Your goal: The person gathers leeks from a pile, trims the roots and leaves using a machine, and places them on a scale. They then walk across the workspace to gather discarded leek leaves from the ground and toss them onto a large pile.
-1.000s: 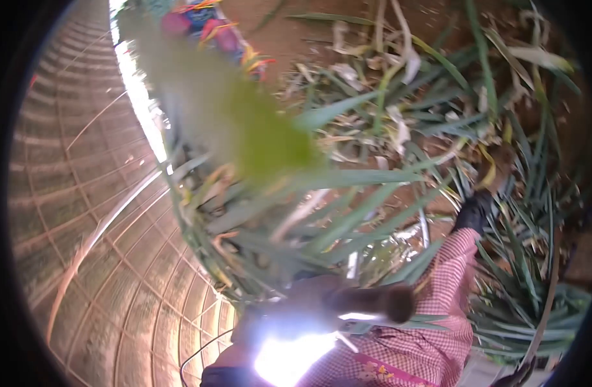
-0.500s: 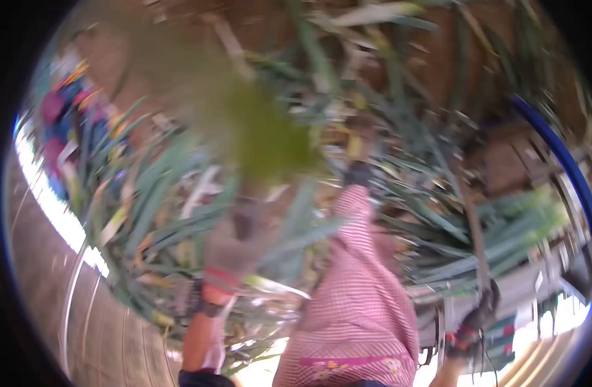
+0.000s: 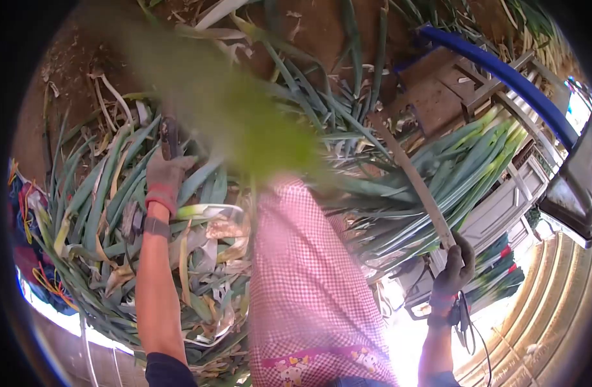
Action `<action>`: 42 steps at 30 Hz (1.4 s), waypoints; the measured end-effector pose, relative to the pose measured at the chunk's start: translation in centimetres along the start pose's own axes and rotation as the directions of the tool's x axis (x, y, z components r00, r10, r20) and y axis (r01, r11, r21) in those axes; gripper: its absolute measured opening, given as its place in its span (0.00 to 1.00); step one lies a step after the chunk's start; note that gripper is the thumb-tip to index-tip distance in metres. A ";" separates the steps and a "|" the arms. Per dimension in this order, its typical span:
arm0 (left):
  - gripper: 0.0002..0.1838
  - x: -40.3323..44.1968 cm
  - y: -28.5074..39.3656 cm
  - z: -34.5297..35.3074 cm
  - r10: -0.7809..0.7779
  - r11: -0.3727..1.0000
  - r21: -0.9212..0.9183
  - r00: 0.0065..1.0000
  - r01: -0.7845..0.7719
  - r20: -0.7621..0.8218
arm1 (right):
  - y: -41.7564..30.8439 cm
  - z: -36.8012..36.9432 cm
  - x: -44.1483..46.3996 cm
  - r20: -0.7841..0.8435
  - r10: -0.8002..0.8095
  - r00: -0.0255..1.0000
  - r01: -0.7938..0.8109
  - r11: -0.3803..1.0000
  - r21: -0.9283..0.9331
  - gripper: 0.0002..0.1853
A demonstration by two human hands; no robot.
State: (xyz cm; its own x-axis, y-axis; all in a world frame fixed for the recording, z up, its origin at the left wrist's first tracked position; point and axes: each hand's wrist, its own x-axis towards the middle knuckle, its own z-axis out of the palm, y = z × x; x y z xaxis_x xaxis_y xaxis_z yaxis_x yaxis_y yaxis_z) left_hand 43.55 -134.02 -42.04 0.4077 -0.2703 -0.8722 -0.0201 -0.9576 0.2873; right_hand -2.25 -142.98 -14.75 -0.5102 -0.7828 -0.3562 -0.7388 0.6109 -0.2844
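My left hand (image 3: 169,173), in a greyish glove with a red cuff, reaches down over loose long green onions (image 3: 109,187) on the left. Its thumb stands apart; a dark shape at the fingertips is unclear, possibly the glove's dark fingers. My right hand (image 3: 455,267), in a dark grey glove, is closed around the near end of a long, flat, brown blade-like strip (image 3: 412,177). That strip points up and left, across a bundle of green onions (image 3: 431,174) lying beside a metal frame.
A blue curved bar (image 3: 502,68) and a metal frame (image 3: 531,135) stand at the right. Onion trimmings (image 3: 225,258) litter the floor before my checked apron (image 3: 309,271). Bright cloth (image 3: 35,238) lies far left. A green-yellow blur (image 3: 270,129) hides the upper middle.
The view has swung and sharpened. My left hand now appears farther left and higher over the onions. The right hand still grips the strip, which now appears farther left and more slanted.
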 end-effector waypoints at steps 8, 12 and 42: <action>0.16 -0.6 0.8 0.7 0.195 0.949 0.285 0.960 -0.133 -0.200 | 0.8 0.0 0.8 -0.026 0.004 1.000 -0.003 0.999 0.039 0.15; 0.16 -0.5 1.1 0.5 0.185 0.957 0.265 0.955 -0.121 -0.233 | 2.1 0.0 1.0 -0.054 -0.049 0.997 0.054 0.994 0.099 0.15; 0.38 -12.3 3.9 2.2 0.561 0.688 0.597 0.824 -0.412 -0.077 | 2.7 -0.7 1.5 -0.140 -0.213 0.967 0.238 0.951 0.196 0.10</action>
State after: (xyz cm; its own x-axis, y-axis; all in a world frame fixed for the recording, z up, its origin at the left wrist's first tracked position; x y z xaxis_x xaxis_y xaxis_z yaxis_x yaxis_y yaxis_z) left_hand 36.47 -134.66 -31.05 0.3953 -0.7521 -0.5274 -0.7272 -0.6070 0.3205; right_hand -5.36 -142.55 -15.42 -0.3973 -0.9038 -0.1591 -0.7383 0.4178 -0.5295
